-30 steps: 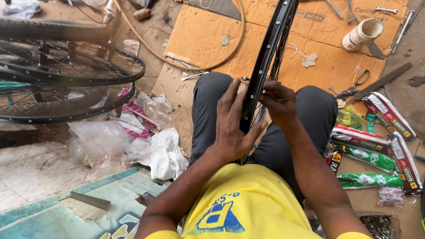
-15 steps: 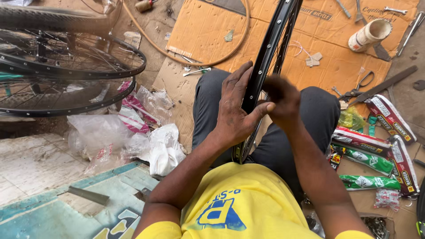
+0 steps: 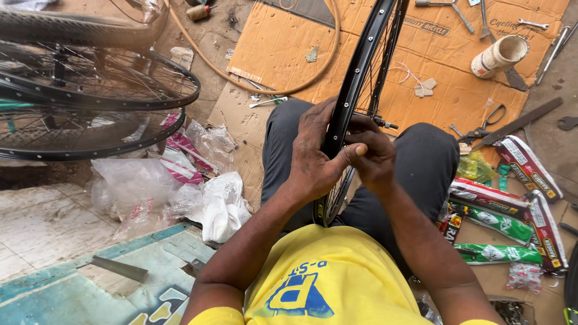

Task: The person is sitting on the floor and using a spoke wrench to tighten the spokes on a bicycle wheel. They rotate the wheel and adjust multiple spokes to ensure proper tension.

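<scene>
A black bicycle wheel rim point(image 3: 359, 72) with thin spokes stands upright between my knees, running from my lap to the top edge. My left hand point(image 3: 313, 157) wraps around the rim from the left, thumb pressed across to the right. My right hand point(image 3: 372, 153) is curled against the rim's right side, fingers closed at the spokes near a small axle end point(image 3: 385, 123). What the right fingers pinch is hidden.
Two spoked wheels point(image 3: 90, 99) lie at the left. Crumpled plastic bags point(image 3: 174, 192) sit beside my left knee. Flattened cardboard point(image 3: 445, 78) ahead carries a tan hose, scissors point(image 3: 481, 129), wrenches and a tape roll point(image 3: 500, 55). Several long packets point(image 3: 512, 204) lie at the right.
My right hand has slid down the rim and closed against my left thumb. The left hand has shifted slightly lower on the rim. The view has tilted a little.
</scene>
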